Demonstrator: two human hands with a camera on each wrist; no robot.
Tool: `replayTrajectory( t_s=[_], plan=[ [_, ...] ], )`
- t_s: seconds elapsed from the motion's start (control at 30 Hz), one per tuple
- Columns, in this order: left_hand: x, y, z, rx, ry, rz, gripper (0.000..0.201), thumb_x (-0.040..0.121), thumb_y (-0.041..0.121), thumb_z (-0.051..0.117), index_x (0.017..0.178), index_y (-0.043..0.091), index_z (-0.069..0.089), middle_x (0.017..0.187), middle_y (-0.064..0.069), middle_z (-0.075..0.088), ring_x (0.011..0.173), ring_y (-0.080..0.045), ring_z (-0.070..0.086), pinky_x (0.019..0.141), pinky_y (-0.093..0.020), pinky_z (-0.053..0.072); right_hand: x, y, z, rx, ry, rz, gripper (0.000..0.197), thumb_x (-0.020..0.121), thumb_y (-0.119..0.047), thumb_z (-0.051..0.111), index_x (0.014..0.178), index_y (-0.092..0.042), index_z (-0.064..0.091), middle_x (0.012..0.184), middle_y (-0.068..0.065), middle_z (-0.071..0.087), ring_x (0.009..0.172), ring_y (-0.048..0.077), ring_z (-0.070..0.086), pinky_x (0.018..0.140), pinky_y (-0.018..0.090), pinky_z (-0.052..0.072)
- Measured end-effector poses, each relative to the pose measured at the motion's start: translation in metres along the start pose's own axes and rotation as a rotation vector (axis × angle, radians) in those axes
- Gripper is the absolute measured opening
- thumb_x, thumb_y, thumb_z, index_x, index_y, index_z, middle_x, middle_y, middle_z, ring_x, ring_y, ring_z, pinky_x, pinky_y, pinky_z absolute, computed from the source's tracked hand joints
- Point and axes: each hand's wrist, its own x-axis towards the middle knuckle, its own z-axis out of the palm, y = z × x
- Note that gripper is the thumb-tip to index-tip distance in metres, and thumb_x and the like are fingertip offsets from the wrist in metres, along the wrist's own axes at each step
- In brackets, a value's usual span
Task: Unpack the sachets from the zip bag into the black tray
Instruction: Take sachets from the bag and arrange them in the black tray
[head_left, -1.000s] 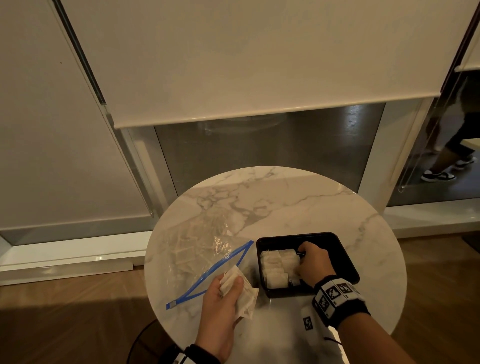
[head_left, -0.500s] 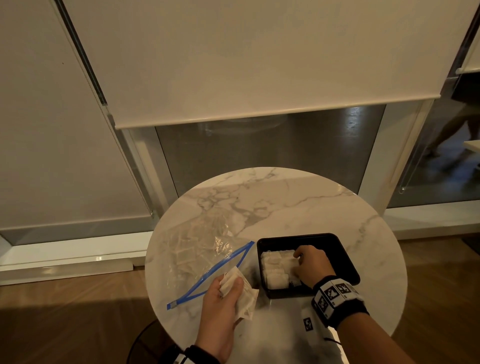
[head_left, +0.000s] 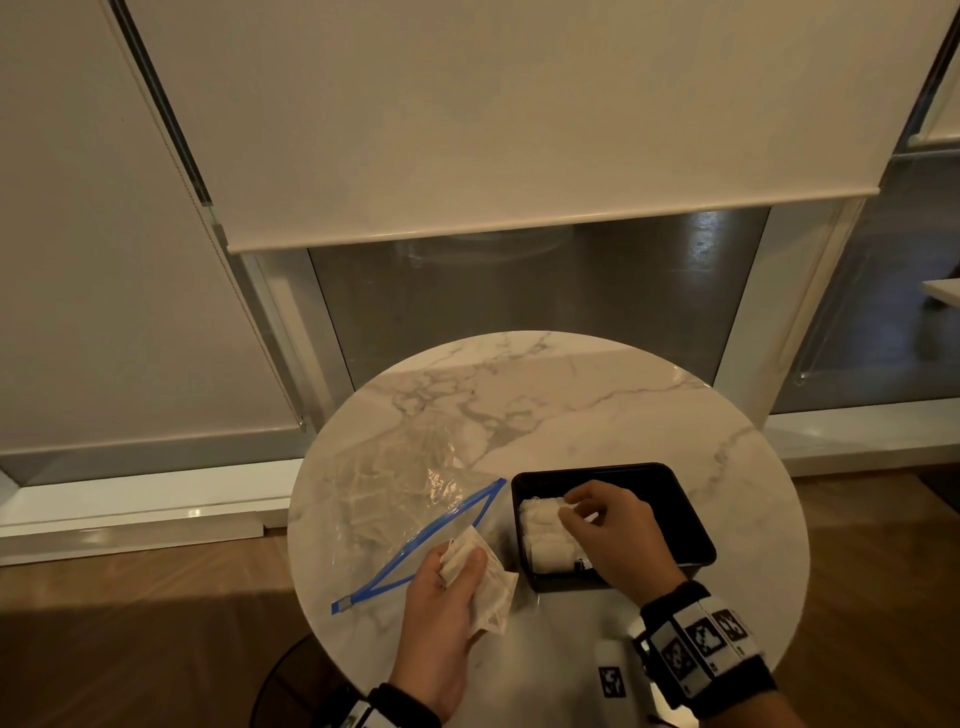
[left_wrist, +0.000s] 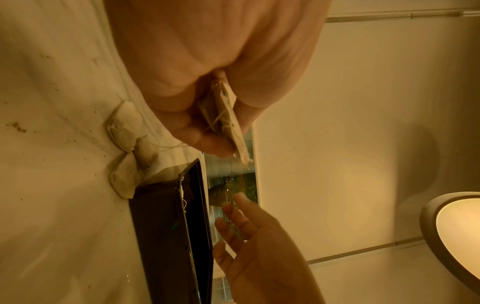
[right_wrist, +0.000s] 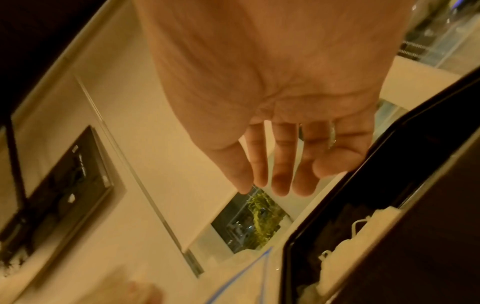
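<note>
I see my left hand near the front edge of the round marble tabletop, its grip closed around a small bundle of pale paper sachets — thumb pressed on top, fingers curled beneath. The left wrist view shows the same bundle pinched edge-on between thumb and fingers, with thin strings trailing from it.

The clear zip bag lies flat on the tabletop just beyond that hand, its blue zip strip running diagonally and gaping open. Faint sachet shapes show through the plastic, though I cannot count them.

To the right sits the black tray, just beside the bag's mouth. A stack of white sachets fills its left part. My right hand hovers over the tray above that stack; from the right wrist view its fingers are extended and loosely together, the grip wide and holding nothing — a ring shows on one finger.

Two more sachets lie loose on the tabletop by the tray's corner in the left wrist view.
</note>
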Motion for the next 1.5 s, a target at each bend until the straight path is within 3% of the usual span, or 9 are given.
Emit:
replayTrajectory(
  t_s=[0.13, 0.27, 0.5, 0.6, 0.8, 0.93, 1.1, 1.37, 1.5],
  plan=[
    [0.001, -0.002, 0.001, -0.017, -0.002, 0.030, 0.018, 0.096, 0.019, 0.064, 0.114, 0.020, 0.066, 0.110, -0.010, 0.073, 0.102, -0.028, 0.070, 0.072, -0.036, 0.057, -0.027, -0.024, 0.002, 0.154, -0.271, -0.033, 0.017, 0.092, -0.036, 0.066, 0.080, -0.026, 0.072, 0.077, -0.005, 0.071, 0.074, 0.005, 0.066, 0.071, 0.024, 0.054],
    [-0.001, 0.001, 0.000, -0.061, -0.034, 0.051, 0.022, 0.099, 0.018, 0.059, 0.121, 0.017, 0.064, 0.109, -0.010, 0.074, 0.100, -0.026, 0.073, 0.074, -0.036, 0.058, -0.042, -0.033, 0.005, 0.231, -0.459, 0.007, 0.021, 0.090, -0.039, 0.069, 0.083, -0.020, 0.075, 0.079, 0.000, 0.074, 0.065, 0.002, 0.063, 0.059, 0.015, 0.047],
    [-0.003, 0.001, -0.003, -0.069, -0.044, 0.085, 0.023, 0.101, 0.023, 0.054, 0.120, 0.014, 0.063, 0.111, -0.016, 0.073, 0.102, -0.031, 0.072, 0.078, -0.041, 0.057, -0.046, -0.036, 0.012, 0.322, -0.463, -0.031, 0.012, 0.086, -0.024, 0.077, 0.081, -0.014, 0.074, 0.073, 0.002, 0.074, 0.066, 0.006, 0.065, 0.064, 0.020, 0.051],
    [-0.004, 0.003, -0.004, -0.070, -0.059, 0.079, 0.025, 0.102, 0.025, 0.053, 0.121, 0.014, 0.064, 0.110, -0.014, 0.074, 0.102, -0.030, 0.072, 0.080, -0.041, 0.057, -0.047, -0.037, 0.014, 0.320, -0.438, -0.051, 0.013, 0.087, -0.022, 0.075, 0.076, -0.016, 0.072, 0.068, 0.001, 0.071, 0.061, 0.006, 0.061, 0.059, 0.020, 0.047],
    [-0.003, 0.002, -0.008, -0.041, -0.024, 0.059, 0.025, 0.100, 0.030, 0.055, 0.120, 0.017, 0.065, 0.110, -0.012, 0.073, 0.092, -0.025, 0.072, 0.064, -0.033, 0.057, -0.046, -0.036, 0.010, 0.335, -0.393, -0.025, 0.013, 0.091, -0.017, 0.070, 0.081, -0.010, 0.069, 0.064, -0.003, 0.066, 0.059, 0.005, 0.059, 0.054, 0.015, 0.045],
    [-0.003, 0.002, -0.008, -0.058, -0.028, 0.058, 0.023, 0.101, 0.025, 0.056, 0.119, 0.015, 0.065, 0.109, -0.013, 0.071, 0.088, -0.023, 0.069, 0.061, -0.031, 0.057, -0.044, -0.033, 0.009, 0.329, -0.340, -0.009, 0.010, 0.092, -0.020, 0.069, 0.082, -0.015, 0.069, 0.070, 0.003, 0.071, 0.064, 0.008, 0.064, 0.057, 0.016, 0.048],
    [-0.003, 0.001, -0.006, -0.046, -0.051, 0.083, 0.024, 0.099, 0.022, 0.057, 0.121, 0.015, 0.064, 0.109, -0.012, 0.073, 0.092, -0.023, 0.071, 0.064, -0.031, 0.057, -0.042, -0.031, 0.008, 0.391, -0.278, 0.007, 0.009, 0.091, -0.019, 0.070, 0.082, -0.014, 0.070, 0.076, 0.012, 0.072, 0.068, 0.028, 0.068, 0.062, 0.025, 0.056],
    [-0.001, -0.003, -0.006, -0.006, -0.057, 0.078, 0.026, 0.092, 0.016, 0.067, 0.118, 0.019, 0.066, 0.110, -0.008, 0.074, 0.103, -0.029, 0.071, 0.082, -0.043, 0.060, -0.044, -0.032, 0.008, 0.493, -0.302, 0.045, 0.013, 0.094, -0.018, 0.066, 0.085, -0.010, 0.072, 0.072, 0.004, 0.072, 0.062, 0.013, 0.064, 0.060, 0.025, 0.054],
    [-0.002, -0.005, -0.006, -0.004, -0.091, 0.083, 0.028, 0.092, 0.012, 0.066, 0.120, 0.018, 0.065, 0.111, -0.008, 0.074, 0.104, -0.027, 0.072, 0.084, -0.044, 0.060, -0.042, -0.031, 0.007, 0.484, -0.298, 0.049, 0.013, 0.094, -0.021, 0.066, 0.087, -0.012, 0.072, 0.082, 0.006, 0.074, 0.067, 0.016, 0.068, 0.062, 0.026, 0.054]
  ],
)
